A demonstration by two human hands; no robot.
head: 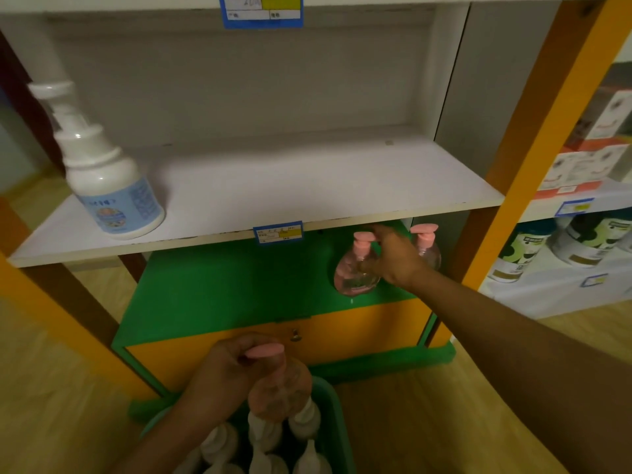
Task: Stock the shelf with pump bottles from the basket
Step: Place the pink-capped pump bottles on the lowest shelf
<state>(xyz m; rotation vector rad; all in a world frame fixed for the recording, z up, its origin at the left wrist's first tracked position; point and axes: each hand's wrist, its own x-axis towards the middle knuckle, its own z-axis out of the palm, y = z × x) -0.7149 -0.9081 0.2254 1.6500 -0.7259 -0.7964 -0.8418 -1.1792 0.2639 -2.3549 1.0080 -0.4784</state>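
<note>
My right hand (393,258) grips the neck of a clear pink pump bottle (352,278) standing on the green lower shelf (222,289), beside another pink pump bottle (427,248) at the shelf's right end. My left hand (225,367) holds a third pink pump bottle (277,391) by its pump head, just above the green basket (333,401). Several white pump bottles (270,439) stand in the basket. A white pump bottle with a blue label (109,186) stands at the left of the white upper shelf (307,186).
Orange uprights (533,138) frame the shelf unit. An orange cabinet front with a lock (295,335) sits below the green shelf. Another shelf with boxes and bottles (574,241) stands to the right. The floor is wooden.
</note>
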